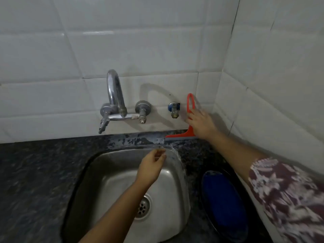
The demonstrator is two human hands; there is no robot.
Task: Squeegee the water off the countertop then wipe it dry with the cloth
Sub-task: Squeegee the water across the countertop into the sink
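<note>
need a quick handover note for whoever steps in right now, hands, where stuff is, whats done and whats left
Right hand: open, reaching onto the red squeegee, which stands against the back wall tiles right of the taps; no grip closed yet.
Left hand: over the sink, fingers loosely pinched near its back rim; nothing clearly held.
Blue cloth: lying in a dark dish on the countertop, right of the sink.
Done: nothing yet; a wet streaky patch shows behind the sink.
Left: grasp the squeegee, pull the water off, probably into the sink, then dry with the cloth.
</note>
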